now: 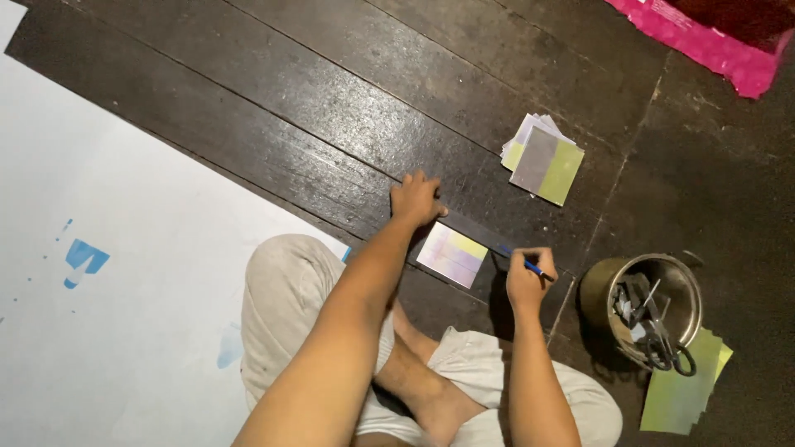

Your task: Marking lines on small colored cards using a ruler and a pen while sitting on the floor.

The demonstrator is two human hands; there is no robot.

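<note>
At the far left a large white sheet (124, 273) with blue paint marks covers the dark plank floor (331, 99), and the person sits cross-legged at its edge.

The left hand (416, 199) is closed, fingers curled under, knuckles pressing on the floor just above the upper left corner of a small paper card (452, 254). It looks to pin one end of a dark ruler-like strip (472, 233) that runs along the card's upper edge, though dark against the dark boards it is hard to make out. If that pressure eases, the strip could likely slide and the card twist with it, skewing any line drawn.

The card, white and pale purple with a yellow-green corner, lies flat between the two hands.

The right hand (528, 280) grips a blue pencil (523, 261), its tip pointing up-left toward the card's right edge. On the uneven planks the tip might catch in a groove.

Further up lies a stack of similar cards (542, 159), well apart. At right a metal pot (642, 306) holds scissors (662, 335), resting on loose green sheets (683, 389); an elbow swing could knock it over.
</note>
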